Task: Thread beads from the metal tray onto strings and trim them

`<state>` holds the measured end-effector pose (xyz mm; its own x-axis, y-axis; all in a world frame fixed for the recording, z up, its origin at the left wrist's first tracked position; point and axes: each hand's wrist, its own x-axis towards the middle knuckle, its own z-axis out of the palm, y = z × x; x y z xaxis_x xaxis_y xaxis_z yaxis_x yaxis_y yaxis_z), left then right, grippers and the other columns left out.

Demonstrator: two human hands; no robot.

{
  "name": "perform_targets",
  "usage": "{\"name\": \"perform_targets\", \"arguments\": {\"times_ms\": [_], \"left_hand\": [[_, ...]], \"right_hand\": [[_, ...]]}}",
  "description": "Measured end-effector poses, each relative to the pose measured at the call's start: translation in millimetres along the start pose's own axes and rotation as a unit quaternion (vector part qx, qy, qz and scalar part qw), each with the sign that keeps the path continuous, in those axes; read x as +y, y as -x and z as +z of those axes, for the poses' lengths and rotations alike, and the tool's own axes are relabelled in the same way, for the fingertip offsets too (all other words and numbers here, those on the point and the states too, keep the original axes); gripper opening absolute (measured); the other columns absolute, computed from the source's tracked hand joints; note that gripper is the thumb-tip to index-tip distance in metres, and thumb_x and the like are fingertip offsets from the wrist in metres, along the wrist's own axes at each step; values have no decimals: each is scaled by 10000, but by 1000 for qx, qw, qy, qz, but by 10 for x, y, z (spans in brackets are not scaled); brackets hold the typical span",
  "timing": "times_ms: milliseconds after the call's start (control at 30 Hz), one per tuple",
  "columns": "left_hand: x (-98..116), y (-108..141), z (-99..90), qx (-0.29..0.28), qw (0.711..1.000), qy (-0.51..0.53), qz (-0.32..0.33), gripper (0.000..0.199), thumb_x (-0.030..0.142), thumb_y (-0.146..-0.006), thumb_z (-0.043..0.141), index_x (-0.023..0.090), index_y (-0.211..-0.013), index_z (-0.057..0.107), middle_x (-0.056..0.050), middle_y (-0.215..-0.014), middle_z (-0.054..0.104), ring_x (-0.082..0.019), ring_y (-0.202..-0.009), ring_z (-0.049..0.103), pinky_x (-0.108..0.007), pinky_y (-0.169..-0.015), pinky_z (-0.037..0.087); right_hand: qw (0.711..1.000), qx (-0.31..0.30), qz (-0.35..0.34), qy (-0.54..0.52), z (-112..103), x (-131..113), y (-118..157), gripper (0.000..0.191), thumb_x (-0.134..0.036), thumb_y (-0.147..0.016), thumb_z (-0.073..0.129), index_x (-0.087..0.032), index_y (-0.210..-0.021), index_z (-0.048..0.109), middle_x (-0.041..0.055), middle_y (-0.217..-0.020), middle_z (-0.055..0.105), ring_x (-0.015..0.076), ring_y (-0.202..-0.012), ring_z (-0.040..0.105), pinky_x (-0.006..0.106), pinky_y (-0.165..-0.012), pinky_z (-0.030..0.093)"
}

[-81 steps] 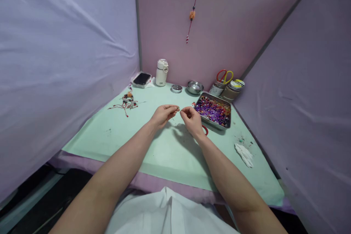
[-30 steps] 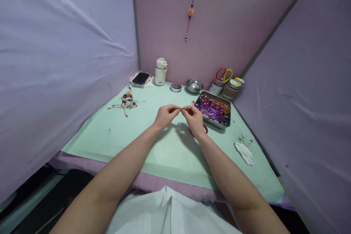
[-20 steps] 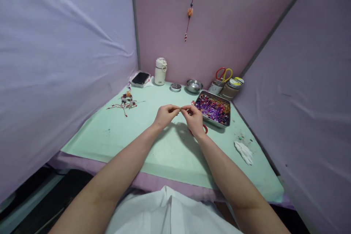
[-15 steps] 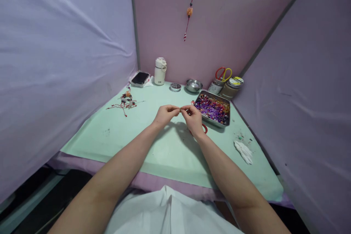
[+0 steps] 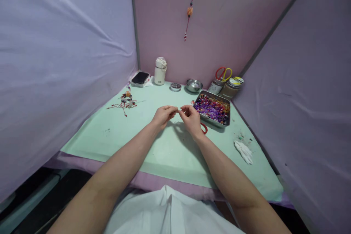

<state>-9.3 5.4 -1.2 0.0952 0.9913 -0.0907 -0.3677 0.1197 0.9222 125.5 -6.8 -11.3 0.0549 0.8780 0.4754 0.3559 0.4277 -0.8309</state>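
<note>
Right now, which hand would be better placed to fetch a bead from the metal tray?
Probably the right hand: it is near the metal tray of beads, while the left hand is farther away, on the right hand's other side. Whatever either hand may hold is too small to tell.

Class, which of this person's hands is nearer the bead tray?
Right: the right hand is just left of the bead tray; the left hand is farther left.
</note>
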Motion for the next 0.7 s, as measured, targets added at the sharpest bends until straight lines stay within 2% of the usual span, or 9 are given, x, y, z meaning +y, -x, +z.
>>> {"name": "perform_targets", "arguments": {"times_ms": [167,300,567,700], "left_hand": [[26,-18,15,33,998,59,-12,134,203,-598,740,123,-599,632,-22,-653,602,-66,-611,505,-212,-609,398],[24,-25,11,44,997,67,-16,106,174,-646,718,123,-609,633,-37,-679,630,-61,-597,503,-207,-594,413],[27,-53,-38,-11,990,114,-79,89,170,-723,699,107,-685,648,-54,-701,644,-66,-650,560,-178,-622,463],[18,-69,-60,-37,991,106,-66,73,145,-689,713,101,-720,664,-58,-738,656,-68,-676,566,-182,-653,472]], "right_hand": [[997,-21,-48,54,2,-41,27,119,-281,-784,574,-191,-715,610,4,-687,572,129,-611,465,270,-605,374],[998,-24,-28,45,-6,-60,26,123,-272,-769,567,-191,-679,591,-2,-659,566,130,-600,464,267,-600,375],[1000,0,28,6,-5,-24,-24,104,-274,-730,565,-186,-676,579,-11,-622,545,125,-582,434,261,-579,364],[999,-2,34,-5,-5,-18,-29,119,-296,-728,575,-186,-681,581,-11,-621,544,127,-583,436,265,-584,371]]}}
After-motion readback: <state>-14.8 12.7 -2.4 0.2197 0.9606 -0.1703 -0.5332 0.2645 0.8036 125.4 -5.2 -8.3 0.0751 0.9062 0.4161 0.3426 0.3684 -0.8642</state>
